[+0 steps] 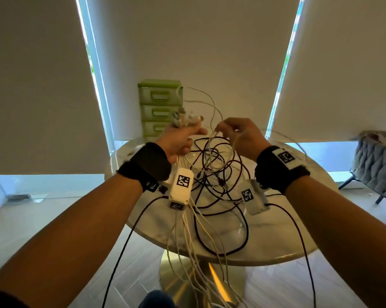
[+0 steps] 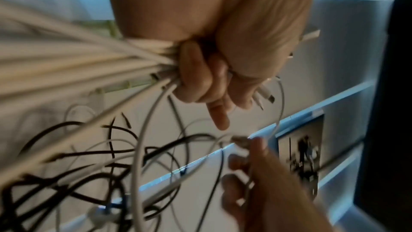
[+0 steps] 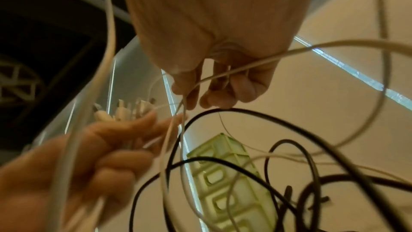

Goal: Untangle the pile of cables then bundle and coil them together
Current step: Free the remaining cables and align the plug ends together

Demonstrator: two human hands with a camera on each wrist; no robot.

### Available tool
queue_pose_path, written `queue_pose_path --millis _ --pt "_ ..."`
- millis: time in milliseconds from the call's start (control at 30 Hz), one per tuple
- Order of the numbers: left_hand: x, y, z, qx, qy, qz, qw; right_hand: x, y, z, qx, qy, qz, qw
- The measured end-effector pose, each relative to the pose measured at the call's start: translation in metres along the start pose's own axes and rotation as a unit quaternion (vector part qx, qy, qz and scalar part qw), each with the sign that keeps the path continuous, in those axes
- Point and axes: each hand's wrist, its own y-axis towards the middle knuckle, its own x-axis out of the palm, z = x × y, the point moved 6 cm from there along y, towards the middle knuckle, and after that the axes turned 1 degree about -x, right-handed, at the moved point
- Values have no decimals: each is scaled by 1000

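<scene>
My left hand (image 1: 178, 141) is raised above the round table and grips a bunch of white cables (image 2: 84, 63). Their plug ends (image 1: 183, 117) stick up out of the fist, and the long strands hang down past the table's front edge (image 1: 194, 245). My right hand (image 1: 236, 134) is level with it, a little to the right, and pinches a thin white cable (image 3: 240, 68) between thumb and fingertips. Below both hands a tangle of black and white cables (image 1: 216, 172) lies on the table, partly lifted toward the hands.
The white marble table (image 1: 283, 236) stands on a brass pedestal (image 1: 178, 272). A green three-drawer box (image 1: 159, 107) sits at its far side, just behind my left hand. A grey quilted chair (image 1: 376, 165) is at the right. Roller blinds cover the windows behind.
</scene>
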Motion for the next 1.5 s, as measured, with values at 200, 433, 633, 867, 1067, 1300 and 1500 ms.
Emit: queue_pose_path --millis 200,433,633,867,1067,1300,1500 --pt "24 -3 -3 60 88 15 994 -10 3 -20 -4 25 77 997" --pt "26 -12 6 122 98 39 987 -3 2 -14 38 70 65 995" --pt "27 -6 7 161 119 62 978 3 3 -16 59 94 57 992" --pt "-4 -2 -2 30 -69 171 982 12 5 -15 5 -83 20 996" --pt "-46 2 30 49 -146 123 980 14 -12 63 53 -486 -141 861" --pt "-39 9 30 37 -97 117 988 28 -10 33 -7 -238 -66 969" --pt "-33 7 33 43 -105 109 988 66 -30 -14 1 -108 -294 950"
